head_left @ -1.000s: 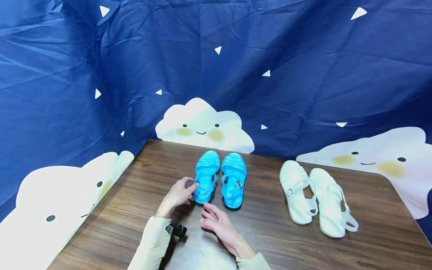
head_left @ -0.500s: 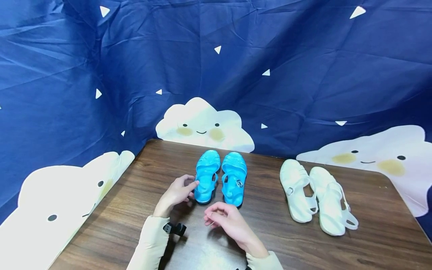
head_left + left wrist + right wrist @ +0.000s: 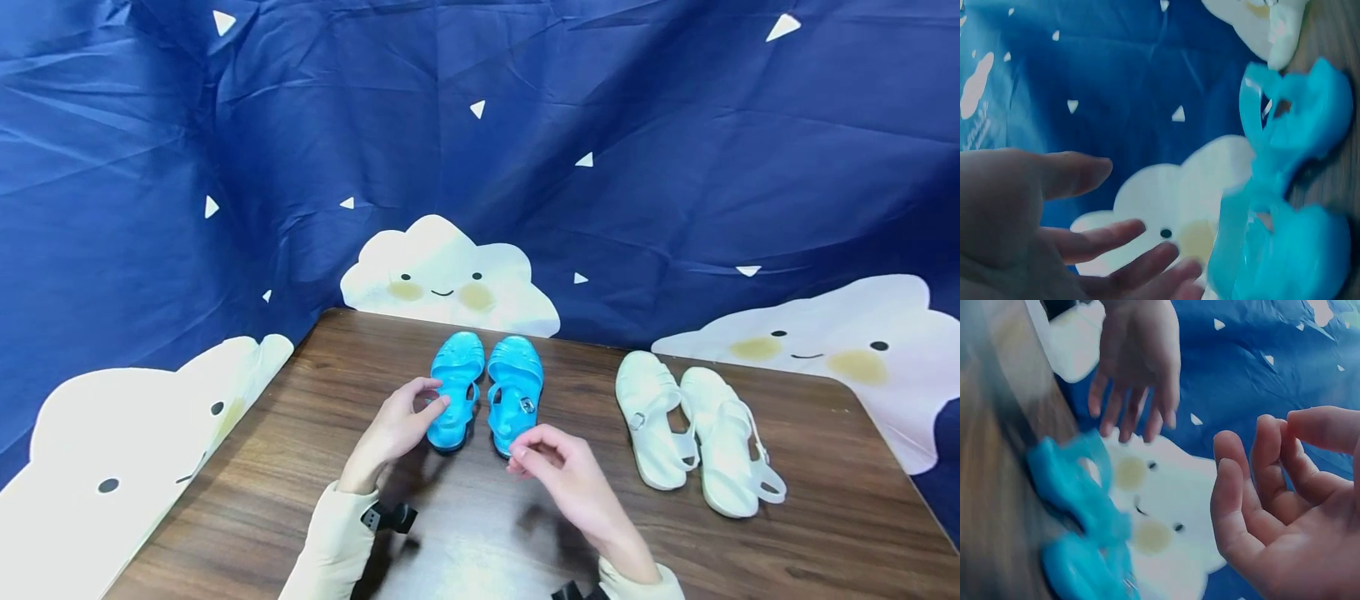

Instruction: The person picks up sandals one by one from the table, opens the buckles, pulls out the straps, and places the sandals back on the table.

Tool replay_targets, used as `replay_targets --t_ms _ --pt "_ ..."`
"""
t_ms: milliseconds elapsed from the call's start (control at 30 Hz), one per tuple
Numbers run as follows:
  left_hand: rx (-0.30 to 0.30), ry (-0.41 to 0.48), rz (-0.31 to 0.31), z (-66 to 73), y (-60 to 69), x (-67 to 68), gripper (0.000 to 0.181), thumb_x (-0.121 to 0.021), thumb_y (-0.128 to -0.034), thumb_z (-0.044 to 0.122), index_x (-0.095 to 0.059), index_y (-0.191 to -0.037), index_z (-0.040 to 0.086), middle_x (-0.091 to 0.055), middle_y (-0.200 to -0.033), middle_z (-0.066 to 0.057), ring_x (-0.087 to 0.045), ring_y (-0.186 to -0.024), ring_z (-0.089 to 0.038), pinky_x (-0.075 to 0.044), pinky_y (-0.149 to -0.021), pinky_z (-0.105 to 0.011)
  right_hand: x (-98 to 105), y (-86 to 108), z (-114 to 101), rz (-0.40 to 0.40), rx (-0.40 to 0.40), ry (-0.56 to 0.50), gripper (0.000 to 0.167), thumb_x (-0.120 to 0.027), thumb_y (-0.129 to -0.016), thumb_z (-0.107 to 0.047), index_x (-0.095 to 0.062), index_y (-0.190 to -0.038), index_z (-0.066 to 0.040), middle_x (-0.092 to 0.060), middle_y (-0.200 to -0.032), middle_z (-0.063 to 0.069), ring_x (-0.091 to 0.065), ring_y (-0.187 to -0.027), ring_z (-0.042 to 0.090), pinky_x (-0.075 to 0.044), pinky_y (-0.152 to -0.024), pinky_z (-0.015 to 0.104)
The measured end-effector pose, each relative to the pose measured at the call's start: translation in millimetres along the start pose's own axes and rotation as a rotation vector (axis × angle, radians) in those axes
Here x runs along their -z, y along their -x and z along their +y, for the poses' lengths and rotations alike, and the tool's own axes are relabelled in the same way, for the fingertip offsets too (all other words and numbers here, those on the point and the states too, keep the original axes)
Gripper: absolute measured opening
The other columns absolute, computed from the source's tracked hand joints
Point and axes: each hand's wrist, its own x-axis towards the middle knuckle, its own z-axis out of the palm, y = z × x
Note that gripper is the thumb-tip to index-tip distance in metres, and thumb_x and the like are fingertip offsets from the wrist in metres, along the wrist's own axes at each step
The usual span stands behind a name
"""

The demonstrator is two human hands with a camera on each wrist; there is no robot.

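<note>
Two blue sandals, left one (image 3: pixel 459 357) and right one (image 3: pixel 516 363), stand side by side on the table, toes toward the curtain. My left hand (image 3: pixel 392 429) hovers at the left sandal's heel; the left wrist view shows this hand (image 3: pixel 1029 231) with thumb and fingers apart, a gap between it and the blue sandals (image 3: pixel 1319 112). At the right sandal's heel is my right hand (image 3: pixel 581 483), fingers loosely bent. In the right wrist view, this hand (image 3: pixel 1297 519) holds nothing, thumb tip against a fingertip; the blue sandals (image 3: pixel 1063 478) lie beyond.
A pair of white sandals, one (image 3: pixel 651 425) beside the other (image 3: pixel 723 462), lies on the right of the brown wooden table (image 3: pixel 285 467). Behind the table hangs a blue curtain (image 3: pixel 510 183) printed with clouds and white triangles.
My right hand has moved right, from below the left blue sandal to the right one's heel. My left hand has come off the left sandal's side. The head view has shifted slightly.
</note>
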Motion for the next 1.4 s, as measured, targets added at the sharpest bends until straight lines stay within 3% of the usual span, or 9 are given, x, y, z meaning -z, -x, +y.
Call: replay_targets --t_ms 233,467,667,767,900,1033,1200,1300,1400 --pt "-0.137 0.007 0.051 21.8 8.1 -10.8 0.035 -0.063 -0.0939 0.029 -0.061 -0.124 0.011 -0.06 -0.122 -0.01 -0.06 -0.11 -0.026 -0.05 -0.092 -0.043 35.8 16.1 -7.0 0.2 0.041 0.073 0.017 -0.06 -0.096 -0.015 -0.064 -0.101 0.001 -0.069 -0.093 0.016 -0.069 -0.084 0.014 -0.057 -0.078 0.029" --pt "-0.239 0.119 -0.009 39.4 8.7 -36.2 0.027 -0.062 -0.0943 0.025 -0.063 -0.119 0.016 -0.063 -0.116 -0.003 -0.061 -0.104 -0.016 -0.052 -0.087 -0.034 71.0 27.8 -1.7 0.358 0.089 0.133 0.021 -0.056 -0.098 -0.015 -0.061 -0.105 0.004 -0.07 -0.089 -0.007 -0.069 -0.084 0.008 -0.056 -0.074 0.024" --pt "-0.277 0.181 -0.066 56.6 6.8 -69.9 0.026 -0.06 -0.096 0.028 -0.064 -0.117 0.014 -0.065 -0.112 -0.001 -0.063 -0.101 -0.014 -0.051 -0.084 -0.027 94.6 32.1 4.3 0.529 0.075 0.165 0.024 -0.058 -0.097 -0.016 -0.061 -0.109 0.005 -0.069 -0.088 -0.012 -0.067 -0.083 0.002 -0.055 -0.072 0.019" --pt "-0.26 0.238 -0.084 64.5 5.1 -90.9 0.025 -0.06 -0.0959 0.029 -0.065 -0.116 0.016 -0.067 -0.109 0.0 -0.064 -0.1 -0.014 -0.051 -0.083 -0.024 105.3 33.5 8.7 0.61 0.036 0.178 0.026 -0.059 -0.097 -0.017 -0.061 -0.112 0.004 -0.067 -0.089 -0.015 -0.065 -0.084 -0.001 -0.053 -0.072 0.016" --pt "-0.228 0.36 -0.098 72.5 1.4 -121.9 0.023 -0.06 -0.0955 0.024 -0.066 -0.114 0.012 -0.07 -0.103 -0.008 -0.067 -0.095 -0.019 -0.051 -0.077 -0.02 118.1 34.0 16.5 0.726 -0.041 0.211 0.026 -0.06 -0.096 -0.019 -0.062 -0.114 0.0 -0.064 -0.09 -0.02 -0.062 -0.082 -0.005 -0.051 -0.072 0.012" --pt "-0.164 0.487 -0.107 78.7 -2.7 -150.6 0.022 -0.06 -0.0942 0.018 -0.065 -0.112 0.007 -0.07 -0.101 -0.011 -0.067 -0.089 -0.018 -0.051 -0.072 -0.019 128.7 32.4 25.9 0.793 -0.125 0.202 0.026 -0.059 -0.096 -0.022 -0.062 -0.116 -0.005 -0.059 -0.09 -0.024 -0.058 -0.08 -0.008 -0.047 -0.071 0.008" --pt "-0.045 0.639 -0.134 82.3 -10.6 -177.1 0.022 -0.063 -0.0916 0.014 -0.065 -0.113 0.007 -0.071 -0.103 -0.007 -0.065 -0.086 -0.01 -0.054 -0.073 -0.023 135.9 28.9 37.2 0.778 -0.203 0.209 0.036 -0.056 -0.097 -0.026 -0.056 -0.127 -0.007 -0.059 -0.11 -0.012 -0.054 -0.092 -0.006 -0.042 -0.075 0.005" --pt "0.009 0.695 -0.164 82.4 -14.5 -188.7 0.024 -0.06 -0.0916 0.01 -0.064 -0.115 0.005 -0.07 -0.104 -0.009 -0.066 -0.09 -0.012 -0.056 -0.077 -0.027 137.5 27.5 43.8 0.723 -0.26 0.217 0.047 -0.052 -0.098 -0.031 -0.046 -0.138 -0.006 -0.05 -0.133 0.005 -0.052 -0.113 0.008 -0.041 -0.082 0.011" --pt "0.047 0.715 -0.197 81.4 -16.9 -198.8 0.027 -0.059 -0.0916 0.008 -0.062 -0.118 0.004 -0.07 -0.106 -0.011 -0.066 -0.099 -0.023 -0.056 -0.081 -0.03 138.5 25.8 50.6 0.659 -0.306 0.208 0.059 -0.049 -0.099 -0.035 -0.033 -0.147 -0.004 -0.035 -0.149 0.018 -0.042 -0.132 0.029 -0.041 -0.097 0.029"
